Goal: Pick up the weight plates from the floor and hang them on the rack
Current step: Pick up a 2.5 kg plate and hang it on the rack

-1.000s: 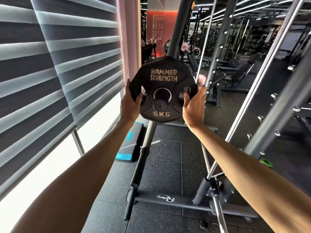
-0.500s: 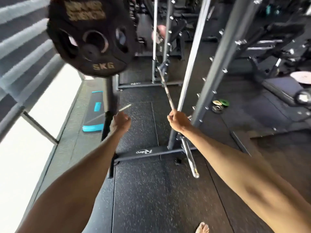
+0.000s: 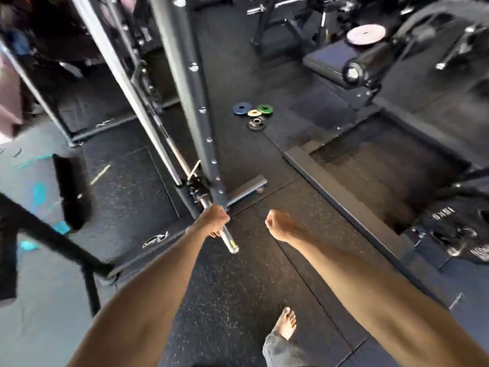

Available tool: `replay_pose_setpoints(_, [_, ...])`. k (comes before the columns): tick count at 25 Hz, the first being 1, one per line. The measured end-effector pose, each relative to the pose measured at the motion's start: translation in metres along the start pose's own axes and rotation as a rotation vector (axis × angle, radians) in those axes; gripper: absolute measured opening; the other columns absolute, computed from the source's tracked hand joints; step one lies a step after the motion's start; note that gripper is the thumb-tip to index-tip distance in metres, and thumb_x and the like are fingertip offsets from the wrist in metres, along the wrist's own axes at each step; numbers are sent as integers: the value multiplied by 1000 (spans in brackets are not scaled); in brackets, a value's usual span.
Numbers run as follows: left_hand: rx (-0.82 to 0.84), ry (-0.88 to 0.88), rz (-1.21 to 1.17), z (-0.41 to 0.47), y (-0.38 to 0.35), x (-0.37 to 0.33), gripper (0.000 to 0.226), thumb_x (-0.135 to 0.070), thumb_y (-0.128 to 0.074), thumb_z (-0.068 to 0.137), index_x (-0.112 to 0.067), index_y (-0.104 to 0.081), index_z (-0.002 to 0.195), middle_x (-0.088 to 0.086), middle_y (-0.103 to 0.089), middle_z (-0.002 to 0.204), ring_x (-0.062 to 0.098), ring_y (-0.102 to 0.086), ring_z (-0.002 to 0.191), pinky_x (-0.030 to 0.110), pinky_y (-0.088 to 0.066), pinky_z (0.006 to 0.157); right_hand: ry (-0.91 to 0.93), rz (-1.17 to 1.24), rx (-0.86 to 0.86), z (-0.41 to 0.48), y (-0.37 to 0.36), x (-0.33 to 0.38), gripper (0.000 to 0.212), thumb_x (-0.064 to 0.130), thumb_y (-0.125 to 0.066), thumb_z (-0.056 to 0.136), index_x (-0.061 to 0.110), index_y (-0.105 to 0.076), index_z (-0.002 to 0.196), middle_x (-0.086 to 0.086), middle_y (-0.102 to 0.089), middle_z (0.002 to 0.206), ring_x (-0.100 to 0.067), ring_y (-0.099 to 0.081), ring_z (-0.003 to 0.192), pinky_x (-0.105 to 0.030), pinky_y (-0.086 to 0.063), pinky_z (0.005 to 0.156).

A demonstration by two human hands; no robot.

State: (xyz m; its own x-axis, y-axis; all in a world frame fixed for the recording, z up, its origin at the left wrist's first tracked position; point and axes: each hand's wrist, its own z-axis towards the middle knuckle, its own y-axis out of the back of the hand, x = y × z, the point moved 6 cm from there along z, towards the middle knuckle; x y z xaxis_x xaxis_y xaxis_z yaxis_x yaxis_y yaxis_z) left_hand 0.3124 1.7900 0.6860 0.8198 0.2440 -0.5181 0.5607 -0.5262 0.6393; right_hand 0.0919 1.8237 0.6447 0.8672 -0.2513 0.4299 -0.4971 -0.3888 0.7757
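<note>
Placement: the four discs listed next lie flat on the floor (image 3: 238, 287) in one tight cluster, just right of the rack (image 3: 190, 102) and well ahead of both hands.
Blue plate (image 3: 242, 108): round with a centre hole, leftmost in the cluster.
Yellow plate (image 3: 254, 112): the smallest, between the blue and the green, and its edges meet both.
Green plate (image 3: 265, 109): bright, round, rightmost.
Black plate (image 3: 256, 125): nearest to me, just below the yellow one, with a shiny metal ring at its centre.
Left hand (image 3: 213, 221): the fingers are curled and lie over the chrome end of a barbell (image 3: 229, 243). I cannot tell whether the grip is closed round the bar or is only in front of it.
Right hand (image 3: 280, 225): the grip is loosely curled, thumb near forefinger, pinching nothing, in the air above the floor.
Rack detail: a dark grey upright studded with a row of bolts rises from a flat foot, with chrome rods slanting beside it on the left.
Floor detail: black speckled rubber tiles with visible seams, and a paler grey strip along the left.
Room: a gym with dark machines. At upper right a padded bench (image 3: 325, 62) has a pale pink plate (image 3: 366, 34) just behind it. A large black plate (image 3: 455, 229) sits at the right edge, its lettering blurred.
Count: four small plates on the floor, one pink plate, one large black plate, two hands, and one bare foot (image 3: 286, 323) at the bottom.
</note>
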Motion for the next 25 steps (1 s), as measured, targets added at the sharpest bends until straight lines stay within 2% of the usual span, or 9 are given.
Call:
replay_pose_setpoints(3, [108,0,-57,39,-65,-64,10,-19,-54,100,-15,-57,91,8,-61,64,16,-59,46,25,-50,39,-36,74,-1,10,20,-67,27,23,-41,88,17,-45,62,-2,-48,59,-21,-48,60,-28,-34,52])
replay_pose_setpoints(5, [160,9,-95,56,-90,-97,7,-21,-53,101,-16,-55,95,7,-61,65,16,-59,46,23,-49,39,-54,74,28,21,31,-95,33,17,-41,86,17,-31,55,2,-34,52,-20,-42,57,-31,-25,49])
replay_pose_setpoints(6, [181,9,-100,68,-99,-110,7,-21,-53,101,-16,-55,96,8,-61,65,16,-60,47,25,-51,42,-77,73,56,27,38,-105,35,14,-42,88,15,-33,54,-1,-39,51,-21,-46,57,-32,-32,49])
replay_pose_setpoints(8, [212,18,-86,94,-111,-133,7,-20,-53,100,-14,-56,97,8,-63,67,18,-62,50,30,-54,49,-143,135,103,46,53,-126,35,12,-43,94,7,-50,60,-13,-58,61,-27,-60,62,-39,-49,61])
replay_pose_setpoints(10, [230,21,-45,124,-117,-148,9,-20,-52,100,-13,-58,97,10,-65,70,20,-64,53,36,-59,57,-131,150,114,73,70,-139,32,16,-44,99,-2,-63,81,-18,-70,81,-31,-67,76,-41,-52,74])
replay_pose_setpoints(14, [285,26,62,197,-118,-175,24,-21,-47,101,-4,-63,103,18,-70,83,28,-70,67,43,-62,70,-80,52,163,147,99,-160,38,20,-44,101,15,-48,64,-5,-56,64,-29,-58,68,-32,-36,57])
replay_pose_setpoints(18, [315,44,78,270,-99,-216,22,-23,-45,100,-8,-61,102,13,-67,77,23,-65,61,34,-59,60,-129,67,248,218,141,-171,28,22,-44,103,6,-60,85,-15,-69,90,-30,-65,83,-33,-43,69])
replay_pose_setpoints(22, [293,61,49,338,-64,-257,15,-23,-45,100,-16,-57,96,4,-61,66,17,-60,52,25,-51,51,-73,53,260,299,205,-154,31,15,-43,103,-4,-63,88,-19,-67,87,-27,-61,78,-34,-39,60])
replay_pose_setpoints(25, [283,83,43,396,-39,-282,20,-17,-43,98,-15,-62,101,8,-64,68,29,-69,62,28,-53,56,-80,49,263,372,239,-154,26,16,-46,102,-3,-64,98,-19,-70,99,-33,-65,95,-39,-48,74])
